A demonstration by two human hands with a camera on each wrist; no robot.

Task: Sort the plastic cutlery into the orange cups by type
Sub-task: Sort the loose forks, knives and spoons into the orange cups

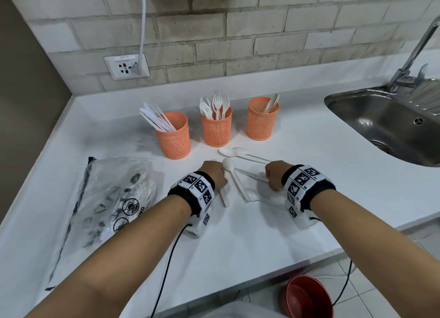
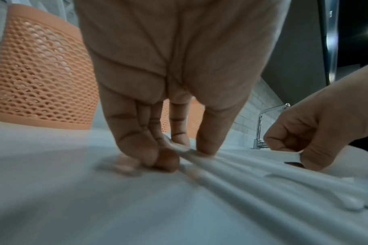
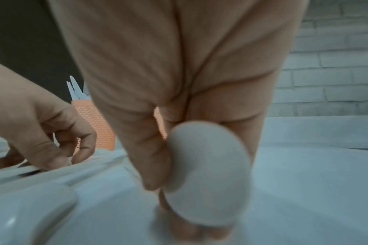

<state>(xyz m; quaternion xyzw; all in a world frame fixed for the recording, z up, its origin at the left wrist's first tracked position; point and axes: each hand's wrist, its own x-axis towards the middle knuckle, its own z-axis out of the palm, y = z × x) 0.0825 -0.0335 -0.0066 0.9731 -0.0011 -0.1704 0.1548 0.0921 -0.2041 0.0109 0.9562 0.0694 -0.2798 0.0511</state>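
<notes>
Overhead, white table (image 1: 309, 155) meets brick wall (image 1: 238, 44) and sink (image 1: 381, 120) (three cups (image 1: 217, 130)); wrist views alone show both hands' fingers (image 2: 206, 132) pinching spoons (image 3: 208, 174).

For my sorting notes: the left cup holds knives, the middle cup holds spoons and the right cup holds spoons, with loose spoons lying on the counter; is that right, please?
Not quite: the middle cup holds forks, not spoons, as the head view shows. The rest stands: knives in the left cup, spoons in the right cup, and loose spoons on the counter.
</notes>
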